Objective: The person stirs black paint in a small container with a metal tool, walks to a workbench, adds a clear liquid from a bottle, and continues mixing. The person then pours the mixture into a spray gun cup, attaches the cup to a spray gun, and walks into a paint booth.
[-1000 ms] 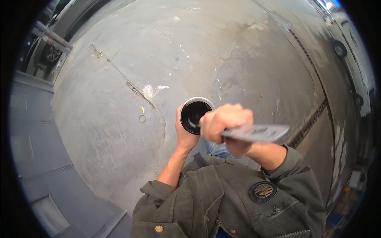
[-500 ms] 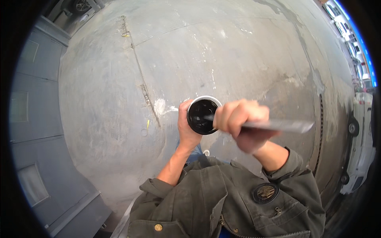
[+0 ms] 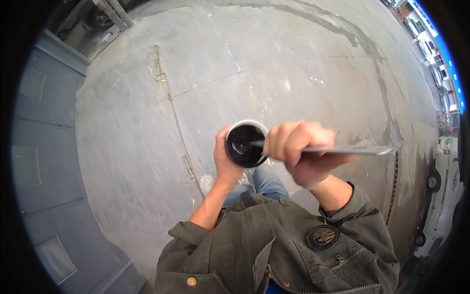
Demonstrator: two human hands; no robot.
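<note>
My left hand (image 3: 226, 164) is wrapped round the left side of a round cup with a pale rim (image 3: 248, 122), held upright in front of my body. Black, glossy liquid (image 3: 239, 149) shows inside it, looking like paint. My right hand (image 3: 306, 152), slightly blurred, is closed round a long, flat, greyish stir stick (image 3: 369, 150). One end of the stick reaches over the rim into the black liquid; the other sticks out to the right past my fist. How deep the tip goes is hidden.
Grey, stained concrete floor (image 3: 205, 98) spreads below and ahead. Grey panelled doors (image 3: 46, 130) line the left side. A white vehicle (image 3: 443, 196) stands at the right, near a drain strip (image 3: 393, 188). At the top left, a car wheel (image 3: 102, 18) shows behind posts (image 3: 115, 12).
The floor view has shifted, and both my legs now show below the cup. The cup sits slightly farther left. My right hand still grips the stir stick, its tip in the black liquid.
</note>
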